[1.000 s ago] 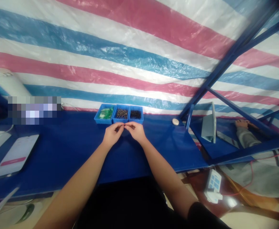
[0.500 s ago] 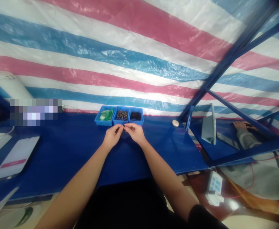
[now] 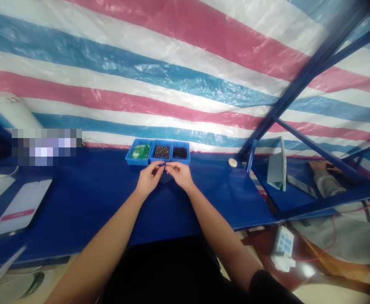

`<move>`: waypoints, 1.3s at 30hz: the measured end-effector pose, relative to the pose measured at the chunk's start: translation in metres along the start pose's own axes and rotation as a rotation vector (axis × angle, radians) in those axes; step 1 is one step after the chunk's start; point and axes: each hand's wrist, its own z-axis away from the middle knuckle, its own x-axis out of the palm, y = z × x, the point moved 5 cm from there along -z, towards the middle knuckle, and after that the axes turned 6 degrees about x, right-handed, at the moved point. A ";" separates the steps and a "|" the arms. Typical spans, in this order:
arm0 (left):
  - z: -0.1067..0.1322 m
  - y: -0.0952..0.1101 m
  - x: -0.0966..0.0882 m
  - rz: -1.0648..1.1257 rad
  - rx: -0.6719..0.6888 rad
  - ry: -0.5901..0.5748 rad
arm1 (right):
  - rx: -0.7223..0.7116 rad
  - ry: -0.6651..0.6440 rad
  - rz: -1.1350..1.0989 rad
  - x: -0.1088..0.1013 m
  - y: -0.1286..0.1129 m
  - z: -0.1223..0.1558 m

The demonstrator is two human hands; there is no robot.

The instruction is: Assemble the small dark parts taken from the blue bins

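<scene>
My left hand and my right hand meet fingertip to fingertip just in front of three blue bins. Both are closed in a pinch. A tiny dark piece seems to show between the fingertips, too small to name. Behind the hands, the middle bin holds many small brass-and-dark parts. Small black parts fill the right bin. In the left bin lies a green plastic bag with a pale label.
A blue table carries a phone at left and a round cream disc at right. Blue frame bars divide off a neighbouring table with a tablet and another person's sleeved arm. Striped sheeting hangs behind.
Both hands stay together in the same place, with a slight shift of the fingers. A small dark piece shows a little more at the left fingertips. The bins are unchanged.
</scene>
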 end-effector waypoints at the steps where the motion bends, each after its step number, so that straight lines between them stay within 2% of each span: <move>1: 0.000 0.000 0.000 0.000 0.002 0.003 | 0.001 -0.003 0.000 0.000 0.000 0.000; 9: 0.000 0.001 0.000 0.007 -0.014 -0.013 | -0.036 -0.014 -0.041 0.001 0.000 0.001; 17: 0.001 0.000 0.001 0.003 -0.010 -0.008 | -0.022 0.017 0.009 0.000 -0.005 0.003; 25: -0.001 0.000 0.000 0.020 -0.025 -0.015 | -0.003 -0.026 0.010 0.003 0.000 0.002; 33: 0.000 -0.002 0.002 0.045 -0.040 -0.022 | -0.022 0.006 0.012 0.000 -0.005 0.003; 39: -0.001 -0.002 0.001 0.020 -0.028 -0.022 | -0.001 -0.021 0.012 0.003 -0.004 0.003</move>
